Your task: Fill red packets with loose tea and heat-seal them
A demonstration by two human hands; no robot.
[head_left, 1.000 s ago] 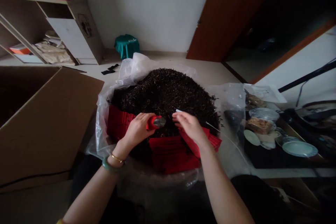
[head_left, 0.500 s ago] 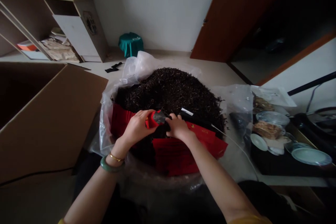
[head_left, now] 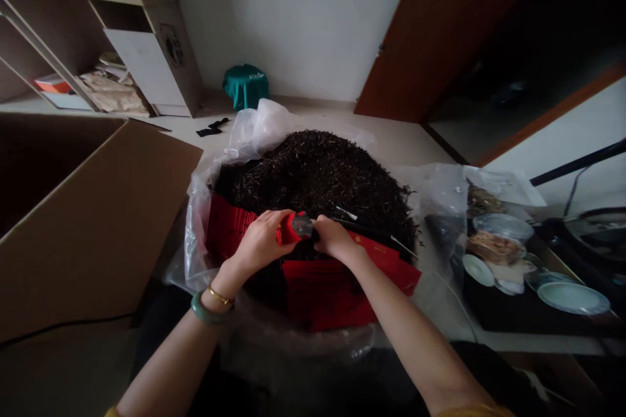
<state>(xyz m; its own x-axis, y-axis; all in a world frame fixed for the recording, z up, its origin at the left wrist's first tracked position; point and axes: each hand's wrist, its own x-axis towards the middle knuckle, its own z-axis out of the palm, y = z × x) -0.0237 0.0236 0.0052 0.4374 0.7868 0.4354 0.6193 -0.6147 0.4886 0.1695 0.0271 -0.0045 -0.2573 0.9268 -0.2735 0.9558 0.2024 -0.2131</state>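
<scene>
Left hand (head_left: 261,234) had the small red packet with a silvery-grey end (head_left: 288,229) pinched, fingers over, thumb under, and out it poked past the fingertips toward the right! In close came the right hand (head_left: 335,239), fingers bunched right by that silvery end; whether they gripped anything, I couldn't tell. All this over the near side of the dark-brown heap of dry shreds (head_left: 323,172), flat red rectangular packets (head_left: 332,300) lying nearer the body!

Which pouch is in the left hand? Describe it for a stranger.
Find the mound of dark dried leaves in clear plastic. Over its near side, the left hand grips a red pouch. Unlike neighbouring red packets, its silvery end shows.
</scene>
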